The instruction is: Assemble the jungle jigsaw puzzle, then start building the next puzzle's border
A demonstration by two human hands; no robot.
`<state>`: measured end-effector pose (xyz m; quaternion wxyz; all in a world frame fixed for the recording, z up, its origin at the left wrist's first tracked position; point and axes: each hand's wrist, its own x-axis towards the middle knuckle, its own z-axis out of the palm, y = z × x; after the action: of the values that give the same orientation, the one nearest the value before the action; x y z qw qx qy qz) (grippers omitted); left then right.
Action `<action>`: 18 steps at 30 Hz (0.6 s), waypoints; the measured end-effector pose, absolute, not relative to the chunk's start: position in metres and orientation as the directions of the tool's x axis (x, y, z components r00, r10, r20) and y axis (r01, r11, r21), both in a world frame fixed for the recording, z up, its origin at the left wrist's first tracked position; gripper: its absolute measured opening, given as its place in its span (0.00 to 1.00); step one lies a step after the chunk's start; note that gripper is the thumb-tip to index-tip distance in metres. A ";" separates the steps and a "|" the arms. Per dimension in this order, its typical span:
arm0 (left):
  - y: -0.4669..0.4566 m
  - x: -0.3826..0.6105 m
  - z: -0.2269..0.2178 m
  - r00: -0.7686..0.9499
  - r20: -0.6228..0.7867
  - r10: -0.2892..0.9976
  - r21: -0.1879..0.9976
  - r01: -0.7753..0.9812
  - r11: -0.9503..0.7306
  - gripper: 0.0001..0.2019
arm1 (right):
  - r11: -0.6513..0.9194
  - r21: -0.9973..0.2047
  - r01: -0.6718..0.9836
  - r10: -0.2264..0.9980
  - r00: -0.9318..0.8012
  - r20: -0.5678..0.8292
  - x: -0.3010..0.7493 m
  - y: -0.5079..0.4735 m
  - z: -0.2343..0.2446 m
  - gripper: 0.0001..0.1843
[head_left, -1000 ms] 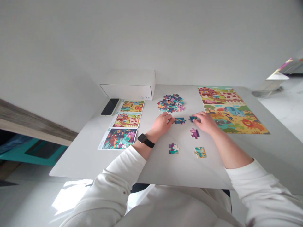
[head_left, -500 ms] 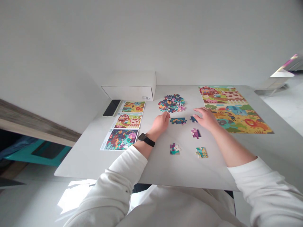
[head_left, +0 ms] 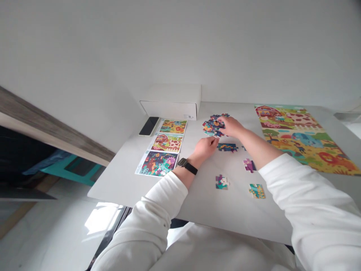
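Observation:
My right hand reaches over the heap of jigsaw pieces, its thumb and fingers apart at the heap's right side. My left hand is closed just below the heap, fingers curled; whatever may be in them is hidden. Close to it lies a dark blue joined strip of jigsaw pieces. A further blue piece is mostly covered by my right forearm. Nearer to me are a purple piece, a piece with a white animal and a teal-and-yellow piece.
Three picture cards lie in a column at the left, beside a phone. Behind them a white box stands against the wall. At the right lie farm and safari pictures. The table ends near my body.
My right hand has moved from the small blue piece up and left onto the heap. My left hand stays closed near the strip. The whole view has shifted, so things appear farther right.

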<state>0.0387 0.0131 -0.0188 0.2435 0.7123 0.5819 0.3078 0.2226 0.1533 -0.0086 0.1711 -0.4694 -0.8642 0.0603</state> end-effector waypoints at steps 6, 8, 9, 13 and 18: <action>0.016 0.039 -0.021 0.111 0.153 0.982 0.722 0.666 -0.188 0.24 | 0.558 -0.314 0.768 0.830 -0.511 0.223 0.215 0.169 -0.019 0.36; 0.017 0.040 -0.021 0.104 0.144 0.984 0.728 0.663 -0.176 0.24 | 0.557 -0.332 0.761 0.830 -0.497 0.253 0.219 0.171 -0.019 0.34; 0.017 0.040 -0.021 0.104 0.142 0.984 0.730 0.661 -0.175 0.24 | 0.556 -0.340 0.759 0.831 -0.488 0.269 0.221 0.171 -0.019 0.33; 0.017 0.039 -0.020 0.105 0.147 0.984 0.733 0.656 -0.180 0.23 | 0.571 -0.377 0.729 0.818 -0.467 0.336 0.235 0.160 -0.012 0.34; 0.015 0.041 -0.019 0.081 0.174 0.981 0.746 0.639 -0.185 0.18 | 0.606 -0.468 0.644 0.796 -0.475 0.376 0.263 0.116 0.000 0.38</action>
<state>0.0413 0.0152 -0.0192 0.2516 0.6906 0.5867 0.3399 0.2628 0.1159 -0.0002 0.2873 -0.4239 -0.8487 0.1322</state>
